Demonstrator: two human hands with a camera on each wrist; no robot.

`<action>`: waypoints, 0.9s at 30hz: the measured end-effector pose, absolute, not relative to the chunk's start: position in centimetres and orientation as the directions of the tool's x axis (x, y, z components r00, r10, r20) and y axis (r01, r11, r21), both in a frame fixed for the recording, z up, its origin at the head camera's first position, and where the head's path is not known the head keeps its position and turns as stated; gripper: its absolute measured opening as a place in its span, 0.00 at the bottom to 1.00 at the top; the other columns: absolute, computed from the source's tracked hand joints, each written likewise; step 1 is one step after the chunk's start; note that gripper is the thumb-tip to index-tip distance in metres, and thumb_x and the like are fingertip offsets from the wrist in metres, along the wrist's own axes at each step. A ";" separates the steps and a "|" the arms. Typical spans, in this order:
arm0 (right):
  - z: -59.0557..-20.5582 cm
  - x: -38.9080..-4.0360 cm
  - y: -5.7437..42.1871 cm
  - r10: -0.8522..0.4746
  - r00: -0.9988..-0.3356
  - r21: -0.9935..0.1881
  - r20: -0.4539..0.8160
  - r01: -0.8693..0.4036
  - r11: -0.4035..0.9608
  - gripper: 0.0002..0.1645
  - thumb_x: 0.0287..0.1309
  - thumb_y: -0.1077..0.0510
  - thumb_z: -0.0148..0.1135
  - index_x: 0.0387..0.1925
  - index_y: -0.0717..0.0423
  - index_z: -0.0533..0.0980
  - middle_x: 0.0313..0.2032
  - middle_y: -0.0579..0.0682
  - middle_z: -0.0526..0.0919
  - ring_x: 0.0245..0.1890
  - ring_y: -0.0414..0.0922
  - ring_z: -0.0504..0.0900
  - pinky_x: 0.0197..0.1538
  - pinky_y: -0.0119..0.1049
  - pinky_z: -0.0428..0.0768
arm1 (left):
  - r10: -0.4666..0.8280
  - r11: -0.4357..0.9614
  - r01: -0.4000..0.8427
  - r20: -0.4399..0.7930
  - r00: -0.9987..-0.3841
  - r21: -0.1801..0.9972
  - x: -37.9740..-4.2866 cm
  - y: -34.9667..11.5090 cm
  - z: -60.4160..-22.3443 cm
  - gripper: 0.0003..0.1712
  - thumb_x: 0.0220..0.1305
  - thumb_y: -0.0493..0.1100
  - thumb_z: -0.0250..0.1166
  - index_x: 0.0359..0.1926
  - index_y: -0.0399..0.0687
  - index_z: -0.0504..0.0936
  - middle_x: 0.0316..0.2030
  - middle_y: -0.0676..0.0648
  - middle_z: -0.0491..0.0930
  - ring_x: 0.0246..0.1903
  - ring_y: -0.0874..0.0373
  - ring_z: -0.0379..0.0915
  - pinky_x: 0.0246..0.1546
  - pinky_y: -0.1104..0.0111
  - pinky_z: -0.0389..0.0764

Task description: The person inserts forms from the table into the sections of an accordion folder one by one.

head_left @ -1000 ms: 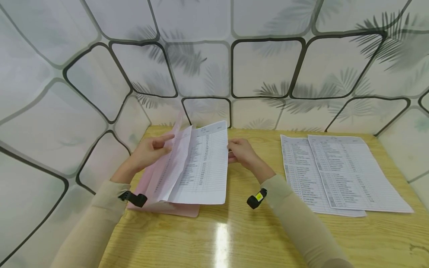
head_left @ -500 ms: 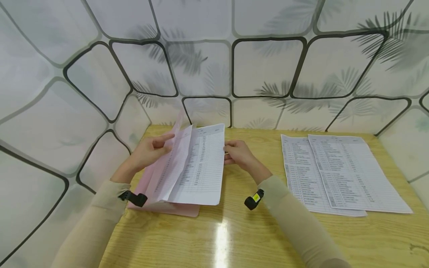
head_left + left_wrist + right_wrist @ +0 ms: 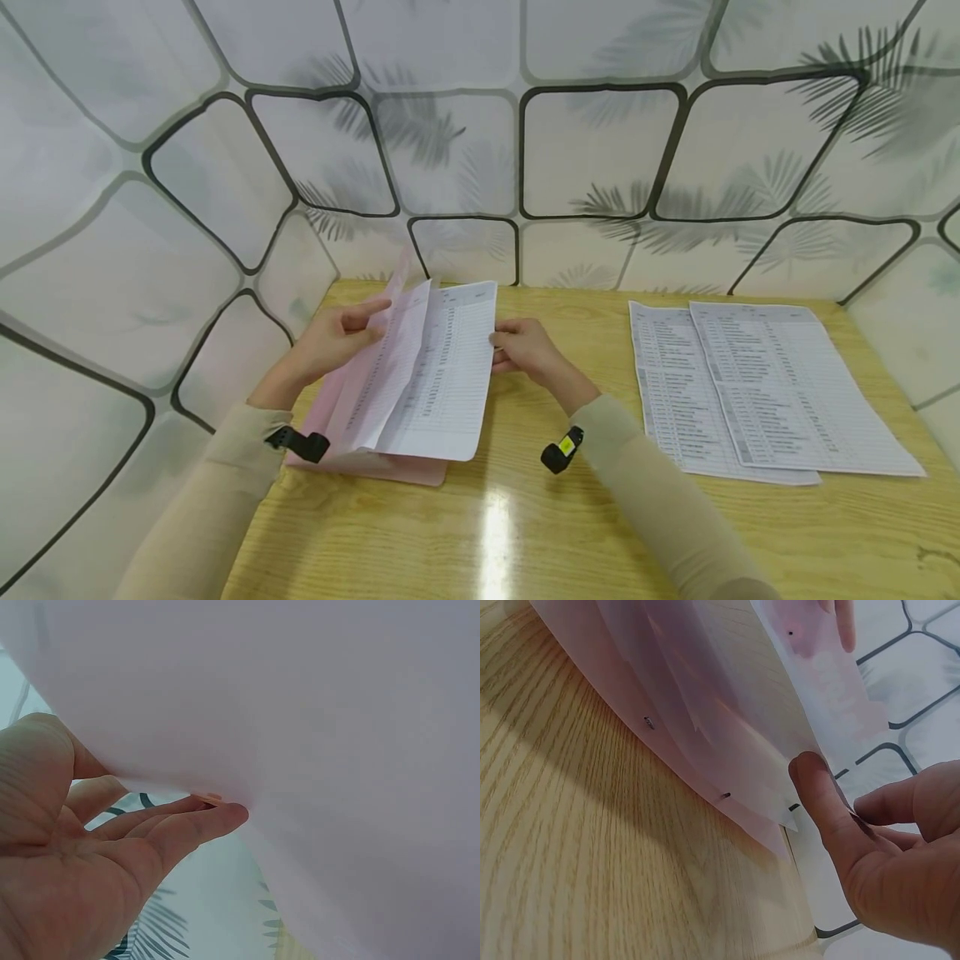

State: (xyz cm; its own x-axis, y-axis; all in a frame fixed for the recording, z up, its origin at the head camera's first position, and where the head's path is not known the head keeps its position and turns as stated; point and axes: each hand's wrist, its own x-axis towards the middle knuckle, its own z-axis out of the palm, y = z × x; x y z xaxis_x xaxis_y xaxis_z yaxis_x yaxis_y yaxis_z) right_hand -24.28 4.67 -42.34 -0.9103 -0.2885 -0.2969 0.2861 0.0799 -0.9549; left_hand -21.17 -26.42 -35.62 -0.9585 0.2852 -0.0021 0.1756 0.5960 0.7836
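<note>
Head view: the pink folder (image 3: 408, 468) lies opened on the wooden table (image 3: 570, 533), left of centre, with its cover raised and leaning; the left hand (image 3: 326, 350) pinches that raised side near its top, though how many layers it takes I cannot tell; the right hand (image 3: 531, 350) grasps the right edge of a printed sheet (image 3: 450, 375) between thumb and fingers, and the sheet tilts up over the folder; two more printed pages (image 3: 795, 392) overlap on the table, well apart at the right; a patterned wall (image 3: 600, 150) stands behind.

Left wrist view: thumb and fingertips meet at the edge of a pale pinkish surface, which fills most of the view.

Right wrist view: thumb and forefinger clasp the sheet's edge; below it lie the folder's pink layers, with small dark marks near the border.
</note>
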 end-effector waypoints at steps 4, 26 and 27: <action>-42.4 -24.2 4.4 -0.309 -0.904 -0.955 -0.295 0.290 0.065 0.26 0.76 0.65 0.52 0.69 0.76 0.69 0.49 0.73 0.86 0.24 0.41 0.88 0.36 0.38 0.89 | 0.290 0.591 0.178 -0.001 -0.957 0.787 -21.2 -26.4 -35.6 0.30 0.75 0.37 0.64 0.74 0.35 0.72 0.71 0.30 0.72 0.66 0.39 0.74 0.49 0.82 0.75; -43.6 -24.4 3.2 -0.376 -0.888 -0.961 -0.266 0.276 0.029 0.23 0.73 0.69 0.52 0.64 0.77 0.74 0.40 0.67 0.88 0.25 0.45 0.89 0.37 0.40 0.89 | 0.282 0.585 0.161 -0.013 -0.959 0.795 -21.2 -26.2 -35.4 0.30 0.75 0.37 0.63 0.74 0.35 0.72 0.71 0.31 0.71 0.67 0.40 0.72 0.48 0.83 0.74; -43.6 -24.4 3.0 -0.375 -0.889 -0.962 -0.263 0.273 0.027 0.23 0.73 0.69 0.52 0.64 0.77 0.74 0.39 0.66 0.88 0.25 0.44 0.88 0.36 0.40 0.89 | 0.283 0.581 0.161 -0.012 -0.959 0.798 -21.2 -26.2 -35.4 0.30 0.74 0.36 0.63 0.74 0.35 0.72 0.71 0.31 0.71 0.67 0.40 0.72 0.48 0.83 0.74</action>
State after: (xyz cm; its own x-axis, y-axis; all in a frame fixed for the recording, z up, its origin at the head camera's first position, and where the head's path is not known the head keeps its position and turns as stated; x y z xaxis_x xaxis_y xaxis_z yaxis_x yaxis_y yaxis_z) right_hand -24.43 3.05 -43.63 -0.8889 -0.3751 -0.2631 0.2732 0.0269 -0.9616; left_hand -21.20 -26.23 -35.43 -0.9591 0.2829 -0.0122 0.1612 0.5810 0.7978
